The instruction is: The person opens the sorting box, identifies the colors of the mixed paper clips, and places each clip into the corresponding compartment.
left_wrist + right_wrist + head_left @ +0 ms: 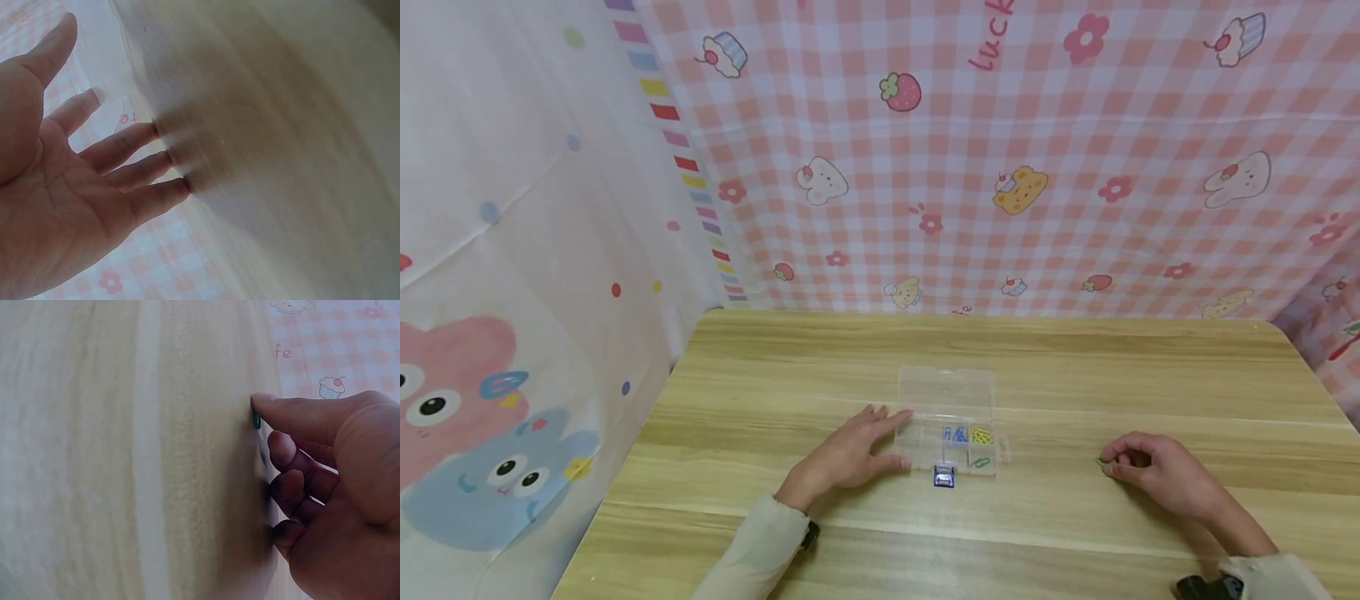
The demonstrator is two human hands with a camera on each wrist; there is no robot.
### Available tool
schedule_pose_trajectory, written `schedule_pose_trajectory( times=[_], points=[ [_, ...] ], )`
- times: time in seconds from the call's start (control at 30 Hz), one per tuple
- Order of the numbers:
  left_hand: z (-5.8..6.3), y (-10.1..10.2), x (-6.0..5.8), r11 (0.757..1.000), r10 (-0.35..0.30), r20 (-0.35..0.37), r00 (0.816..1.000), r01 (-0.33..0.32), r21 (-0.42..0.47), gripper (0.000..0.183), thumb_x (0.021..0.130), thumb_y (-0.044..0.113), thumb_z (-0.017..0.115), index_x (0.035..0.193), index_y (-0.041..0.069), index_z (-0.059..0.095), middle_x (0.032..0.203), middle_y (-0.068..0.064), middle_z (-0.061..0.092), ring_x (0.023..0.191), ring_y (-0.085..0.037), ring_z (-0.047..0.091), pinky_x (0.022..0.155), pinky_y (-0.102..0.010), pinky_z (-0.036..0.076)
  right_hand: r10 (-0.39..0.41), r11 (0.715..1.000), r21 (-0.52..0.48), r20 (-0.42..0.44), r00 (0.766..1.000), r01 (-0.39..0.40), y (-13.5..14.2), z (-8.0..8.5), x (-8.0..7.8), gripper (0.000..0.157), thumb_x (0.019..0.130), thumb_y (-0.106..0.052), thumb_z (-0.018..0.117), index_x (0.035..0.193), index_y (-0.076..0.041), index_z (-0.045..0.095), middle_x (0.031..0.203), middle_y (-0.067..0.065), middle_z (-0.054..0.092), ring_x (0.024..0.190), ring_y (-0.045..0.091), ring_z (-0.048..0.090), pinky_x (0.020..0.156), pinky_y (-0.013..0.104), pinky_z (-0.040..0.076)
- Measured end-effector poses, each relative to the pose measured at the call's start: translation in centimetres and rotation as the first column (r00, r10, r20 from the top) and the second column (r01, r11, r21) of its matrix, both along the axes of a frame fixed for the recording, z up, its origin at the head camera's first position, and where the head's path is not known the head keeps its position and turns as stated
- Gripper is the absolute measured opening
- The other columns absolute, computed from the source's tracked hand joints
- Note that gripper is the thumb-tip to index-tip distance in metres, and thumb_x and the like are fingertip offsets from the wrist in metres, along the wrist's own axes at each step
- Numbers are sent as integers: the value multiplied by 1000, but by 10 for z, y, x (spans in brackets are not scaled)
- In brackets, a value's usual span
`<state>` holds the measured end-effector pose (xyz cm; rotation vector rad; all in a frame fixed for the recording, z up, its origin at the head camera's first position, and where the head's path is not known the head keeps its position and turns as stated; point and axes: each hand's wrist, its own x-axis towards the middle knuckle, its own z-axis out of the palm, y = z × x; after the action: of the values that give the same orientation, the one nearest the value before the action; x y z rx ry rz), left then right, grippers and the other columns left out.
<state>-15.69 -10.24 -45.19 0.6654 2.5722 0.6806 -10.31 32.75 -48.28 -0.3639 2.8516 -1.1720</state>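
A clear plastic compartment box (925, 446) stands on the table with its lid (946, 392) tipped open at the back. Blue paper clips (956, 434), yellow paper clips (981, 436) and a green paper clip (981, 462) lie in separate compartments. My left hand (850, 450) rests at the box's left side, thumb and index finger touching it. The other left fingers (122, 147) are straight, their tips on the table. Out to the right, my right hand (1165, 475) pinches another green paper clip (256, 419) at the tabletop, the clip partly hidden by the thumb.
A small dark blue piece (943, 477) sits at the box's front edge, perhaps its latch. The wooden table (1037, 533) reaches back to a pink checked cloth (865, 233). Another printed cloth (550, 275) hangs at the left.
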Motion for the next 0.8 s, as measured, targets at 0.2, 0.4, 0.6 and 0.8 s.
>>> schedule_pose_trajectory(
  times=[0.2,0.4,0.6,0.8],
  points=[
    [0,0,0,1000,1,-2,1000,-1,-6,69,94,49,62,155,27,36,159,-16,30,150,-37,21,121,-54,20,12,1000,-4,18,1000,-12,-1,-2,0,6,87,-4,74,88,-8,70,78,-9,58,71,-5,46,58,17,42],
    [0,0,0,1000,3,2,1000,-3,-2,69,94,49,62,154,27,36,160,-15,30,150,-36,20,121,-53,20,42,999,-19,13,999,-42,0,-4,-1,9,87,0,72,86,-6,66,76,-9,54,71,-4,44,57,17,39],
    [0,0,0,1000,4,7,1000,-4,1,68,95,49,62,154,27,37,160,-15,30,150,-36,20,121,-53,20,65,998,-21,48,997,-64,0,-4,-1,9,89,0,70,86,-5,64,78,-6,53,71,-2,44,57,18,39],
    [-1,-1,0,1000,-6,-2,1000,6,10,68,95,48,62,154,25,38,159,-17,31,149,-37,21,121,-53,21,87,996,-23,13,996,-86,-1,-2,0,12,88,2,70,87,-6,63,84,0,58,76,-2,47,62,19,43]
  ],
)
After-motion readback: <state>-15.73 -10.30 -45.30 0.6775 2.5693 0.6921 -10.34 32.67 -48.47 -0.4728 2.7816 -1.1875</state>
